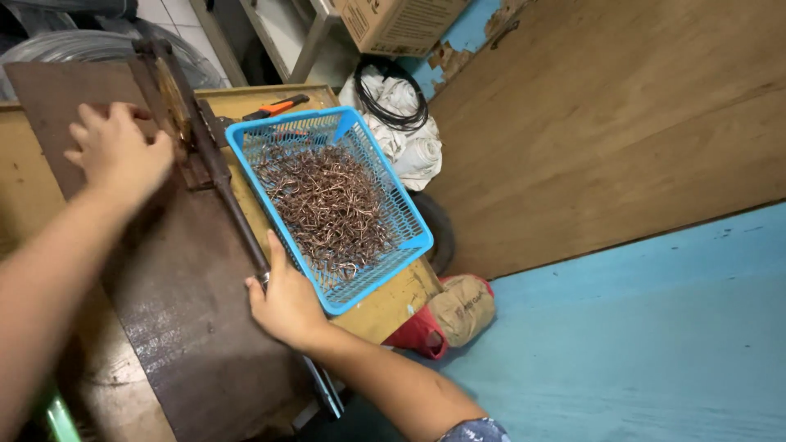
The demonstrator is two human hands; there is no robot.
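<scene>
We see our right hand [286, 304] closed around the long dark lever handle [233, 205] of a bench-mounted cutter, while our left hand [119, 151] lies open and flat on the dark metal plate [180, 311], holding nothing. Just right of the grip, a blue basket [409, 214] already holds a deep heap of bent copper-coloured wire pieces [332, 205], so we judge much work done. The basket's rim crowds the lever; open room lies left, over the plate.
</scene>
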